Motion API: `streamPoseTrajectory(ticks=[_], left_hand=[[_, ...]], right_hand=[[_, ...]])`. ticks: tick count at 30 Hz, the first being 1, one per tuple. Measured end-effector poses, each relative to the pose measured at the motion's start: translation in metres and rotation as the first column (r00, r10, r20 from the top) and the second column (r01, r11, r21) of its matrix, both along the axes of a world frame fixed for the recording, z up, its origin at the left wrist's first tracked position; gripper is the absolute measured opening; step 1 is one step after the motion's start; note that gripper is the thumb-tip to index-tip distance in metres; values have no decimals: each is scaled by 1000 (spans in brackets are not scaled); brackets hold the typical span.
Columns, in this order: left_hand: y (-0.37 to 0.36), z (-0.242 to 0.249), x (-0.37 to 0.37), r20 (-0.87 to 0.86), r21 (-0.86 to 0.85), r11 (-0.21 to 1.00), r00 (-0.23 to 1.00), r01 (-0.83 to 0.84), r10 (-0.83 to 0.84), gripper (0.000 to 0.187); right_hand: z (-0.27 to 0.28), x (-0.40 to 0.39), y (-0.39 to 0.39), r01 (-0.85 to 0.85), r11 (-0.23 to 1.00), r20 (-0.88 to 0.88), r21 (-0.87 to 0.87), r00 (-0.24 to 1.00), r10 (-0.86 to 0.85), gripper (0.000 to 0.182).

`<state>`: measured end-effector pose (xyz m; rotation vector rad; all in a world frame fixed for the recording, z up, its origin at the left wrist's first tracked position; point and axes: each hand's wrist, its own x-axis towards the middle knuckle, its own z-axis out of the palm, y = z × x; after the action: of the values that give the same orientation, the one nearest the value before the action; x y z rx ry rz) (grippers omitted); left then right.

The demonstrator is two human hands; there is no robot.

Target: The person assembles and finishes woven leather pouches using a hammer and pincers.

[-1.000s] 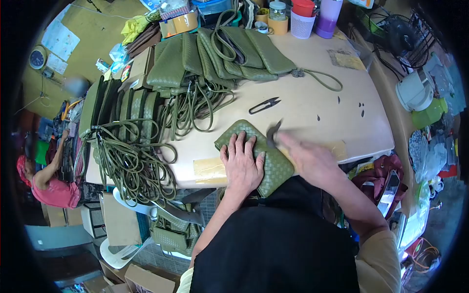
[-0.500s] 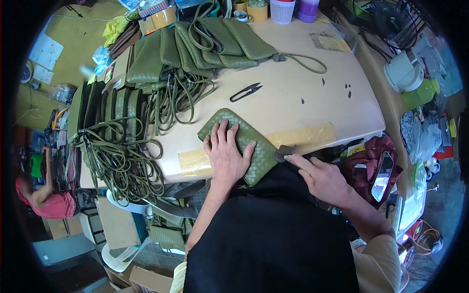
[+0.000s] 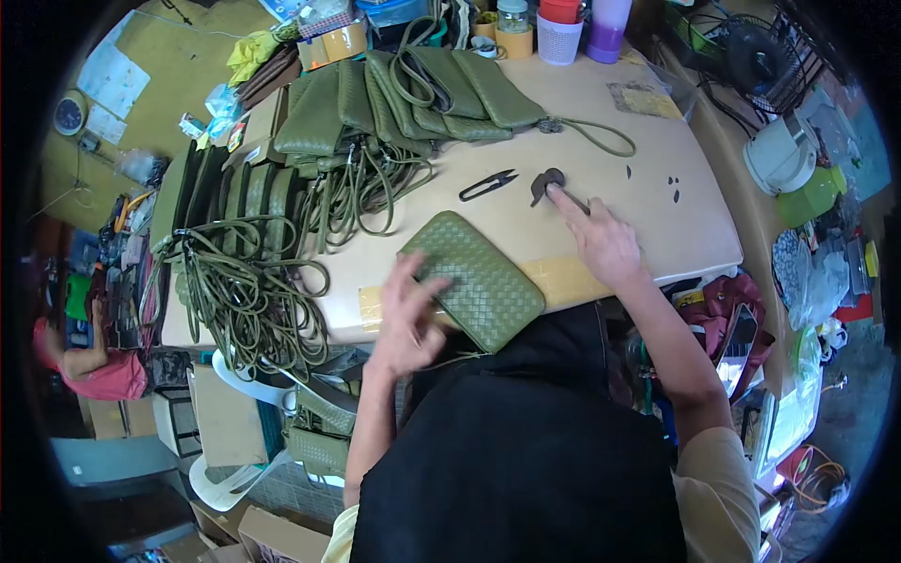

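Note:
A green woven-pattern zip wallet [image 3: 488, 281] lies tilted at the table's front edge, its near corner overhanging my dark apron. My left hand [image 3: 410, 324] is over the wallet's left edge, fingers apart and blurred by motion. Farther up the table, my right hand [image 3: 605, 242] grips the handle of a small hammer [image 3: 547, 184], index finger stretched toward its dark metal head. The head is at the tabletop. Black thread snips [image 3: 488, 185] lie just left of the hammer.
Green wallets [image 3: 375, 103] are piled at the back left, with bundled cord straps [image 3: 253, 291] hanging over the front edge. Cups [image 3: 558, 38] stand along the back. Small dark scraps [image 3: 675, 195] dot the right side. A person in pink [image 3: 103, 373] is far left.
My right hand has carried the hammer from the wallet's right corner up and onto the table near the snips. My left hand has lifted off the wallet's face toward its left edge.

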<state>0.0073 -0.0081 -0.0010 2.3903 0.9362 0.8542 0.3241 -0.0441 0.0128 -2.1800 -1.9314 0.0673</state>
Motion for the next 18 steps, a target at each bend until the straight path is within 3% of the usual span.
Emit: streamPoseTrajectory(ticks=[1, 2, 3, 5, 7, 11, 12, 13, 14, 15, 18], left_hand=[[-10, 4, 0, -73, -33, 994, 992, 100, -102, 56], [-26, 2, 4, -29, -121, 987, 993, 106, -110, 49], [-41, -21, 5, -41, -92, 994, 997, 59, -63, 49], [-65, -40, 7, -156, -10, 1000, 988, -3, 1, 45], [-68, -40, 13, -260, -12, 996, 962, -85, 79, 36], [-60, -33, 20, -136, 149, 989, 990, -7, 28, 25], [-63, -10, 26, 76, -229, 969, 991, -94, 114, 19], [-63, 3, 30, 239, -582, 809, 934, -83, 267, 14], [-57, 5, 30, 371, -462, 887, 905, -17, 210, 15], [-52, 23, 31, 341, -416, 909, 921, -30, 186, 17], [-41, 55, 39, 321, -517, 856, 930, 14, 178, 13]], right_hand=[[2, -3, 3, -10, 1000, 2, 7, 1000, 10, 60], [5, -8, 5, -84, 979, 94, 188, 993, 67, 60], [8, -15, 4, -170, 921, 191, 350, 976, 107, 60], [31, -46, -25, -291, 914, -133, 283, 932, 338, 61], [18, -71, -45, -570, 810, -196, 140, 786, 586, 62], [-16, -87, -44, -648, 743, -51, 170, 747, 663, 50], [-15, -86, -38, -605, 706, -87, 368, 734, 674, 43], [-10, -86, -32, -531, 646, -123, 548, 713, 690, 37], [1, -90, -30, -462, 623, -152, 631, 714, 684, 33], [13, -95, -28, -468, 618, -151, 632, 707, 691, 33], [27, -102, -19, -377, 581, -189, 721, 700, 688, 37]])
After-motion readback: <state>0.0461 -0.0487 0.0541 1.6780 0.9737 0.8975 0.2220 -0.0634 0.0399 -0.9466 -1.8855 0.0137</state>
